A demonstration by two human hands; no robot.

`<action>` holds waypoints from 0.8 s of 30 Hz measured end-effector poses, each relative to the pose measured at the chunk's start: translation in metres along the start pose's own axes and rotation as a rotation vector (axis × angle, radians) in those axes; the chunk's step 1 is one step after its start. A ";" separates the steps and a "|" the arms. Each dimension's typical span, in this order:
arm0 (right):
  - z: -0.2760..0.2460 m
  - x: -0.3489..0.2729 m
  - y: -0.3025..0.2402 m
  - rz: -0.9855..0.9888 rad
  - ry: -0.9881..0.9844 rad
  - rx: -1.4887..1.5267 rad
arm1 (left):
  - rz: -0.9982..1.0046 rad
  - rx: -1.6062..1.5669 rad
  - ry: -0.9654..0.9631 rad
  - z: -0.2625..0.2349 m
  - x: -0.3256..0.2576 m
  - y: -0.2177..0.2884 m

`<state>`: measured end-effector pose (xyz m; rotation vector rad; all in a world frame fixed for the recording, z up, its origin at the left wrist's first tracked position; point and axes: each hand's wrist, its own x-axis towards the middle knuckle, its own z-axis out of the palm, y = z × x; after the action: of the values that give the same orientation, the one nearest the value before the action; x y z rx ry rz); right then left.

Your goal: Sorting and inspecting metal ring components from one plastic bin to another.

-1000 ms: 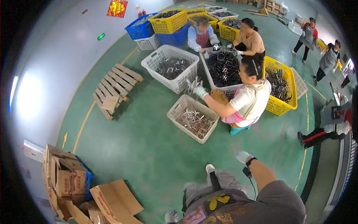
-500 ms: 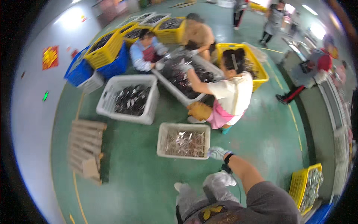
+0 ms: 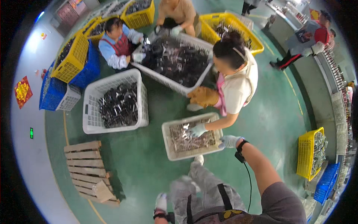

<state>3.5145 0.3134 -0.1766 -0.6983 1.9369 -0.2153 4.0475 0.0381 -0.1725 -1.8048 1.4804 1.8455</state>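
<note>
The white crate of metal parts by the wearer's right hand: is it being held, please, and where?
Right hand grips the white crate at its right corner rim; left hand holds nothing.

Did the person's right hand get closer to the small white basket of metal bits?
Yes. The right hand has come down to the corner of the small white basket; earlier it hung well short of it, over green floor.

The right hand [image 3: 229,141] wears a pale knitted cloth glove, as does the left hand [image 3: 161,202]. The white crate [image 3: 175,155] is latticed matt plastic, filled with shiny bare-metal parts [image 3: 190,138]. The floor [image 3: 149,168] is smooth green paint with a soft sheen. The pallet [image 3: 87,170] is rough unfinished wood.
</note>
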 end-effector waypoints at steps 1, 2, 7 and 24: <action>0.004 0.012 -0.016 -0.016 -0.026 -0.040 | -0.006 0.051 -0.093 0.020 0.005 0.031; 0.009 0.020 -0.036 -0.034 -0.042 -0.080 | 0.122 0.436 -0.090 0.035 0.007 0.066; 0.106 0.113 -0.079 -0.063 -0.162 -0.143 | 0.077 0.438 -0.275 0.024 0.111 0.056; 0.198 0.286 -0.031 0.429 -0.243 0.011 | 0.141 1.359 -0.498 -0.033 0.262 0.032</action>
<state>3.6106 0.1590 -0.4745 -0.2736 1.7987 0.1207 3.9796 -0.1319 -0.3663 -0.5474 1.8645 0.7149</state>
